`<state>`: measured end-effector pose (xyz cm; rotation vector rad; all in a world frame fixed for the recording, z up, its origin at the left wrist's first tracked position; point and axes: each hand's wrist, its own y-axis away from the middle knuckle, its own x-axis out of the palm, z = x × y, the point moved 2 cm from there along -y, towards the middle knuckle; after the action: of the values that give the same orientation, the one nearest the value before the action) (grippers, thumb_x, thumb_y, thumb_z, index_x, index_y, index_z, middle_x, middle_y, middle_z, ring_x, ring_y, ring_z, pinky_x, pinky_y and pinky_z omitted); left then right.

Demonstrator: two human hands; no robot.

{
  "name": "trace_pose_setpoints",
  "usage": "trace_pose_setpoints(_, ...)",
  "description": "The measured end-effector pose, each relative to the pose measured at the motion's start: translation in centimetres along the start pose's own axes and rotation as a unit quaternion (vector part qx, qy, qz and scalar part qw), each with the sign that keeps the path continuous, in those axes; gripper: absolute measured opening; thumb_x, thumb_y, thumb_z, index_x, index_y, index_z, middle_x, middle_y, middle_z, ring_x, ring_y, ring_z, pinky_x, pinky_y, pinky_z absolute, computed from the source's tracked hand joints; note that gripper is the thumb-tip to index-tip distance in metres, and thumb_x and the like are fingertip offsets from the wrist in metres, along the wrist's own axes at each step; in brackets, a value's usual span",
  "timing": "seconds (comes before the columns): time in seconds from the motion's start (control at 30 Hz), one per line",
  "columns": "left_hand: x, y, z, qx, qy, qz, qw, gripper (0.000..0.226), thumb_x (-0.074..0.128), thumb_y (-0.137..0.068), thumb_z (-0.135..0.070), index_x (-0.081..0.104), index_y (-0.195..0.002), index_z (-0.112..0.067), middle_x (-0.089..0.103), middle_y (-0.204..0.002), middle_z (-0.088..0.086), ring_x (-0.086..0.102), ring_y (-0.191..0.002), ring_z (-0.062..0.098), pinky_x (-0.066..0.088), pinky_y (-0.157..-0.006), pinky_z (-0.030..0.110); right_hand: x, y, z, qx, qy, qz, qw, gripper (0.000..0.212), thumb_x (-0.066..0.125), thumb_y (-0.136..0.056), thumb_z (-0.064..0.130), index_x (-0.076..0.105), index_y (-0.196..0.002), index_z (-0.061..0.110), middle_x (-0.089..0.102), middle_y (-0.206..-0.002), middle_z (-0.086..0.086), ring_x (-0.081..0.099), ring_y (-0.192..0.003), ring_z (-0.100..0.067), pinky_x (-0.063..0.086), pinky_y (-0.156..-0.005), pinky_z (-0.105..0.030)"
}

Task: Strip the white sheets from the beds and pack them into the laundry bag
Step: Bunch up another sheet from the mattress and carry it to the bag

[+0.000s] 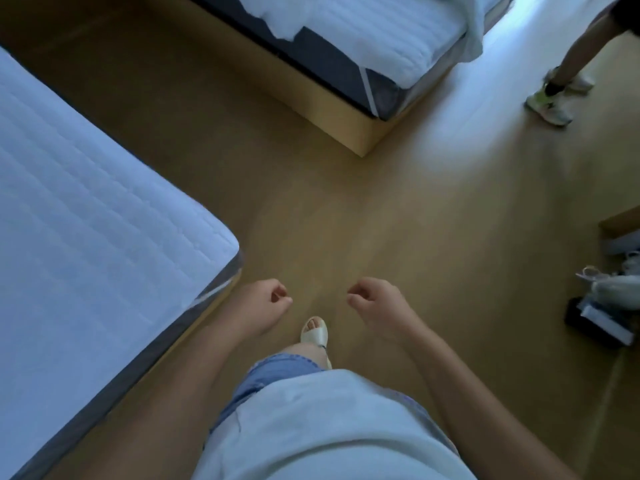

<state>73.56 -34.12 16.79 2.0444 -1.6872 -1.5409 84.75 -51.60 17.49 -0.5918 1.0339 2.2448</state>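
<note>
Two beds stand on a wooden floor. The near bed (86, 216) at the left shows a bare quilted white mattress pad. The far bed (374, 39) at the top has a quilted pad, and a white sheet (474, 29) hangs off its right corner. My left hand (263, 306) and my right hand (377, 303) hover over the floor in front of me, fingers loosely curled, holding nothing. No laundry bag is in view.
Another person's legs and light sneakers (550, 98) stand at the top right beside the far bed. A pair of white shoes on a dark box (602, 306) sits at the right edge. My sandalled foot (313, 330) is between my hands. Open floor lies between the beds.
</note>
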Motion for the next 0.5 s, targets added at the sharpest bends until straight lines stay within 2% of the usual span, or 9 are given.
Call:
trace_pose_setpoints(0.07,-4.0,-5.0,-3.0,0.016,0.001,-0.007,1.000,0.025,0.056,-0.094,-0.033,0.063,-0.113,-0.019,0.066,-0.108,-0.002,0.061,-0.098,0.016,0.051,-0.088,0.033,-3.7,-5.1,2.2,-0.010,-0.020,-0.015,1.000,0.014,0.055,-0.092,0.017,0.067,-0.097,0.010,0.058,-0.079,0.004,0.050,-0.066,-0.006,0.035,-0.052,-0.008)
trace_pose_setpoints(0.13,-7.7,-9.8,-6.1,0.024,0.010,-0.012,1.000,0.025,0.056,-0.094,-0.031,0.063,-0.114,-0.016,0.066,-0.107,0.000,0.061,-0.099,0.017,0.051,-0.088,0.033,-7.1,-10.1,4.3,-0.017,-0.030,-0.026,0.999,0.013,0.056,-0.092,0.017,0.067,-0.095,0.011,0.060,-0.080,0.002,0.050,-0.065,-0.006,0.035,-0.051,-0.007)
trace_pose_setpoints(0.23,-12.2,-16.6,-10.2,0.029,0.031,-0.023,0.999,0.022,0.057,-0.093,-0.030,0.065,-0.109,-0.017,0.067,-0.103,0.002,0.062,-0.094,0.018,0.051,-0.084,0.030,-11.0,-17.3,7.3,-0.026,-0.048,-0.040,0.998,0.012,0.057,-0.091,0.016,0.068,-0.092,0.010,0.062,-0.081,-0.002,0.052,-0.071,-0.012,0.034,-0.053,-0.009)
trace_pose_setpoints(0.33,-15.8,-23.3,-12.9,0.021,0.054,-0.046,0.997,0.020,0.059,-0.092,-0.028,0.066,-0.107,-0.016,0.067,-0.100,0.003,0.061,-0.093,0.018,0.045,-0.079,0.025,-13.6,-25.2,9.8,-0.039,-0.064,-0.017,0.997,0.011,0.057,-0.092,0.017,0.066,-0.090,0.012,0.062,-0.083,-0.001,0.053,-0.073,-0.012,0.036,-0.056,-0.011)
trace_pose_setpoints(0.5,-22.4,-34.2,-16.0,-0.026,0.086,-0.070,0.993,0.022,0.058,-0.094,-0.026,0.065,-0.110,-0.014,0.065,-0.101,0.004,0.057,-0.091,0.015,0.038,-0.075,0.020,-20.1,-40.0,15.8,-0.089,-0.041,0.037,0.994,0.012,0.055,-0.094,0.019,0.065,-0.100,0.016,0.066,-0.093,-0.001,0.061,-0.085,-0.016,0.047,-0.069,-0.024)
